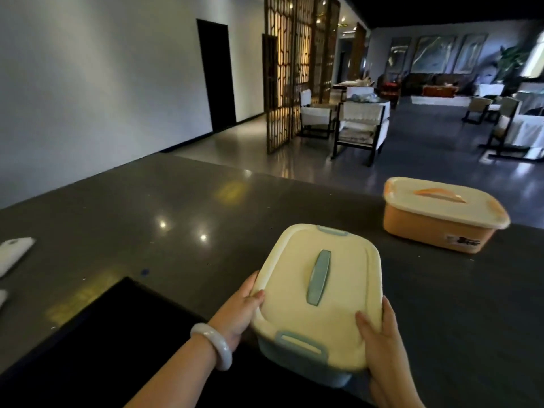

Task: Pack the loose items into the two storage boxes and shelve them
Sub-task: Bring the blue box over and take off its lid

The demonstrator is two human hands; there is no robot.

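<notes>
Head view: at the far left edge, two white objects [13, 254] lie on the dark, glossy, speckled counter [147, 207]; their type cannot be determined. A black rectangular recess [112, 328] occupies the near-left counter. The left hand [235, 313], with a pale bangle [210, 346] on its wrist, grips the left side of the blue storage box [318, 301], thumb on the cream lid. The right hand [382, 346] grips its near-right corner likewise. Whether the box touches the counter cannot be determined. The orange storage box [441, 216], lid closed, rounded-rectangular, rests on the counter farther right, well apart. Chairs [362, 125] stand beyond.
</notes>
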